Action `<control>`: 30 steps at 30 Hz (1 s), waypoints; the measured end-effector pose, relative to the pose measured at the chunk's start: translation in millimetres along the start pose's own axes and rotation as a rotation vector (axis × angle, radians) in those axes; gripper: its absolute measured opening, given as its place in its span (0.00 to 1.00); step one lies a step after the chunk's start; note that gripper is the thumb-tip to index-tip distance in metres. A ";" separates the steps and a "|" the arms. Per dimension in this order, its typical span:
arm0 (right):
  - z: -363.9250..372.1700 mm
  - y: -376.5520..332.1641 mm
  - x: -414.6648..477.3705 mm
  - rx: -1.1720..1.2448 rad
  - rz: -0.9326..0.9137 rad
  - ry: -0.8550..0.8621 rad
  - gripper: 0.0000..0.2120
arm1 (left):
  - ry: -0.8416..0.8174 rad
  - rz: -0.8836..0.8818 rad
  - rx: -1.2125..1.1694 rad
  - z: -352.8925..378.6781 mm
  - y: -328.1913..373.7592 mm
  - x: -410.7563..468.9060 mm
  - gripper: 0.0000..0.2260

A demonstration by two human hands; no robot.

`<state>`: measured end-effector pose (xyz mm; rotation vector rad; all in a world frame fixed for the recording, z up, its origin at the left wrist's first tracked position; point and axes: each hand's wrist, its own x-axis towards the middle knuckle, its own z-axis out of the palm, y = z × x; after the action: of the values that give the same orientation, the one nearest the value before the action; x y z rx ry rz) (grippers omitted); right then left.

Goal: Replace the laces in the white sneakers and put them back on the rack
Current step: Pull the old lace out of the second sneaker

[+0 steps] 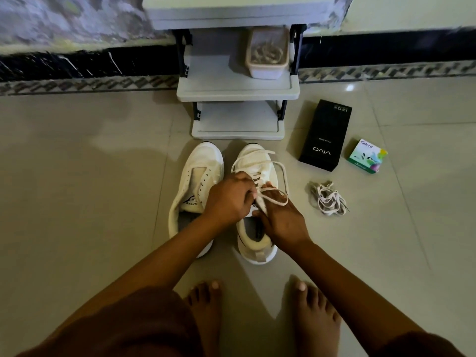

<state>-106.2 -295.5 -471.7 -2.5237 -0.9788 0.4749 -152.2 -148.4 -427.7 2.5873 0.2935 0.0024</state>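
Left hand [228, 199] and right hand [280, 220] are pinching the lace [257, 153] in curled grips over the right sneaker [253, 243], beside the left sneaker [203, 161] before the rack [237, 88]; loose laces [328, 199] and a black box [325, 135] are lying rightward.

Floor tiles [77, 176] glossy, smooth; sneakers [197, 176] matt mesh cloth; rack [237, 86] smooth plastic; black box [325, 135] matt card.
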 end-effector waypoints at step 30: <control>-1.6 -1.7 1.1 0.020 -0.021 0.008 0.31 | -0.170 -0.031 -0.127 -10.2 -3.8 -1.8 0.13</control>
<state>-105.7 -294.0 -469.7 -2.4938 -0.9913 0.4653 -155.4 -140.4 -420.7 2.4378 0.2613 -0.2028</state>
